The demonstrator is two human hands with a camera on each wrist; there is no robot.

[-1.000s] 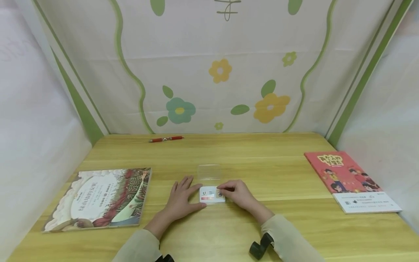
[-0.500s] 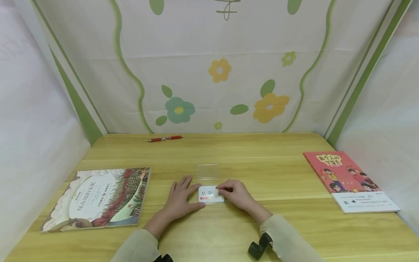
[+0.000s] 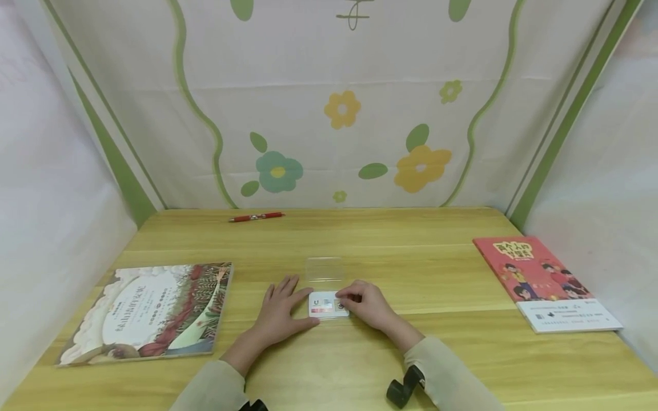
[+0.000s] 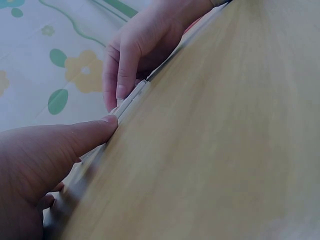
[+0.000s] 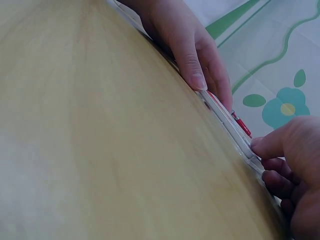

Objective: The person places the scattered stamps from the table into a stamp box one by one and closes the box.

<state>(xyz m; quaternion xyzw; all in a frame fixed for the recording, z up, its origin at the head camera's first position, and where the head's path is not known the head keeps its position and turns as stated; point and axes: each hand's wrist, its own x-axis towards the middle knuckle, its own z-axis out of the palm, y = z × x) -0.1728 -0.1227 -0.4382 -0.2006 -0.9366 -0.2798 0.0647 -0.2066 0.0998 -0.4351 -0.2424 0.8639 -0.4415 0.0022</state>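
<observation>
A small white flat case [image 3: 325, 304] with a printed label lies near the table's middle, its clear lid [image 3: 324, 269] open behind it. My left hand [image 3: 280, 311] holds the case's left end, thumb at the near edge and index finger at the far edge. My right hand [image 3: 367, 305] pinches at the right end, beside a small brown square with a dark round mark. From the right wrist view, the white case [image 5: 227, 122] looks like a thin slab on a clear base, the left thumb against its edge. Fingers partly hide both ends.
A picture book [image 3: 149, 311] lies on the left, and a red and white book [image 3: 545, 283] on the right. A red pen [image 3: 257, 217] is near the table's back edge. Printed cloth panels [image 3: 329, 114] surround the wooden table [image 3: 411, 245].
The whole head view has shifted slightly left. Both hands stay at the same ends of the case, with only very small movement of the right fingers.
</observation>
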